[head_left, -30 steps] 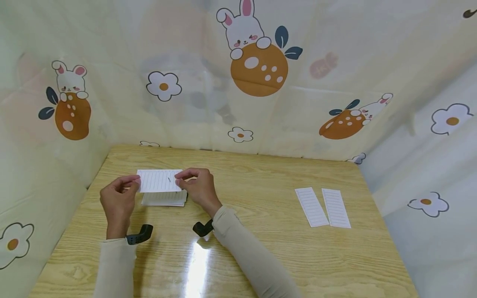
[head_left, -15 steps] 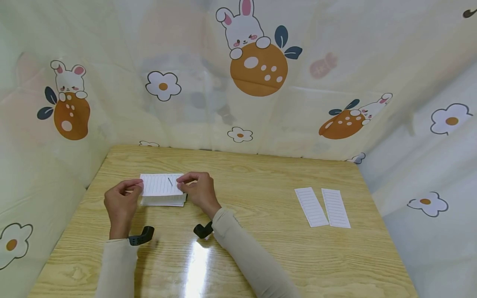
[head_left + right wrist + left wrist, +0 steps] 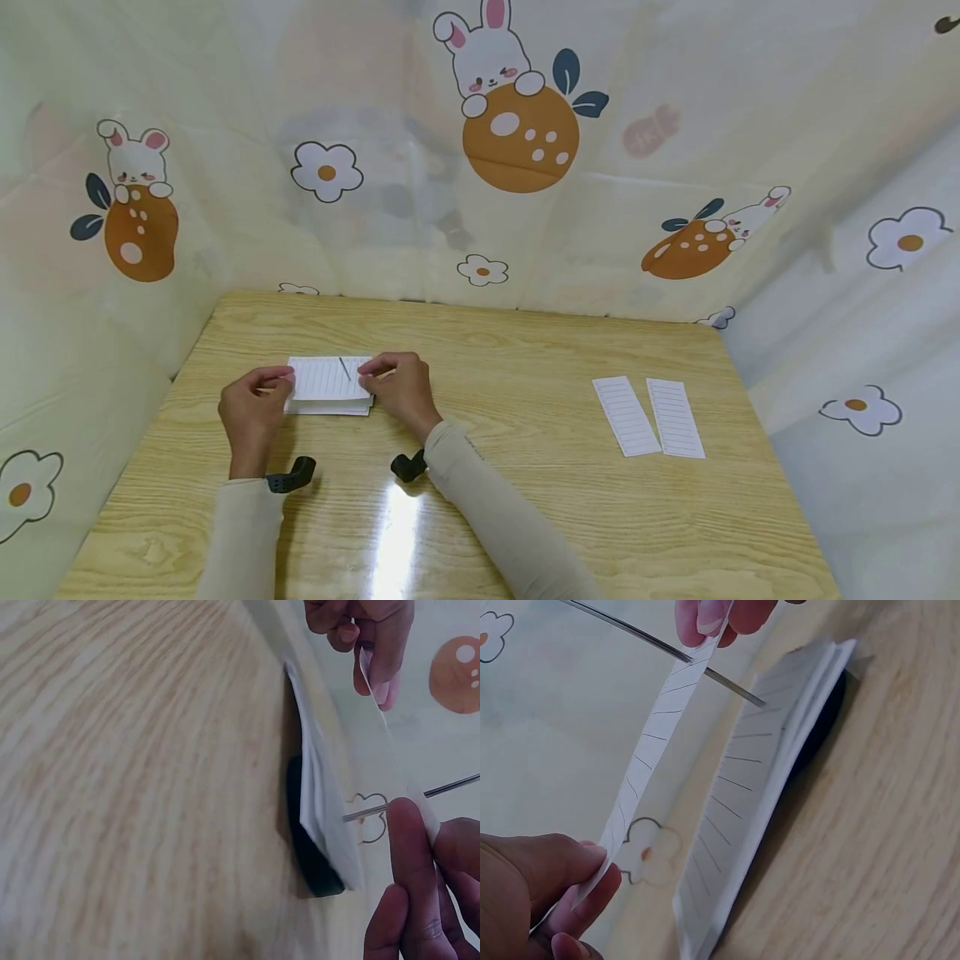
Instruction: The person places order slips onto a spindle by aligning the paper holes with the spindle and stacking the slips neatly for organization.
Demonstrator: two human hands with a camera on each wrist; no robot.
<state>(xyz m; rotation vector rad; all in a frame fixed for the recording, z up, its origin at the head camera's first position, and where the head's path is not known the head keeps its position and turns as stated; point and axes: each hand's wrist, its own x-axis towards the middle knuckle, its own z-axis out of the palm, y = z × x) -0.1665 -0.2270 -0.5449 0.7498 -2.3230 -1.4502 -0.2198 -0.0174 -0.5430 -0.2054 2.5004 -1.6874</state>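
Observation:
A lined paper slip is stretched between my two hands, with the thin metal spike of a bill spike passing through it near its right end. My left hand pinches the slip's left end between thumb and fingers. At the other end, my right hand pinches the slip close beside the spike. Below it, several lined slips sit stacked on the same spike, over a dark base. In both wrist views a gap shows between the held slip and the stack.
Two more lined slips, one tilted and one beside it, lie flat on the right of the wooden table. A printed curtain rises along the table's back and sides.
Both hands have brought the held slip down along the spike toward the stack, so more of the spike shows above it. The left hand has shifted slightly right. The two slips on the right stay put.

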